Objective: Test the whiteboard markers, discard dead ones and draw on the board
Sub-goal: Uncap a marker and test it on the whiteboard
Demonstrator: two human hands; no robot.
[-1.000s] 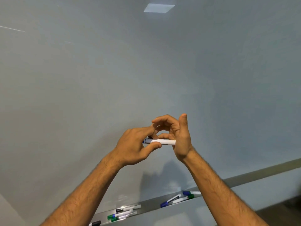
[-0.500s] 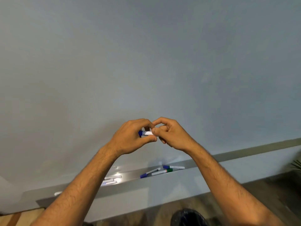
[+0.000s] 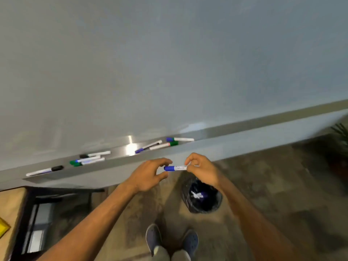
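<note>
The right hand [image 3: 202,171] pinches the white barrel of a capped blue marker [image 3: 175,168], level above the bin [image 3: 201,196]. The left hand [image 3: 148,176] has a loose, half-open grip, fingertips at the smooth blue cap. The bin holds a glossy black liner. A second ago both hands held the marker high against the whiteboard [image 3: 169,63]; now the view has dropped to the floor.

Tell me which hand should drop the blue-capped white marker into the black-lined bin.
Right, probably. The right hand pinches the blue-capped white marker almost directly above the black-lined bin; the left hand has loose fingers at the cap.
</note>
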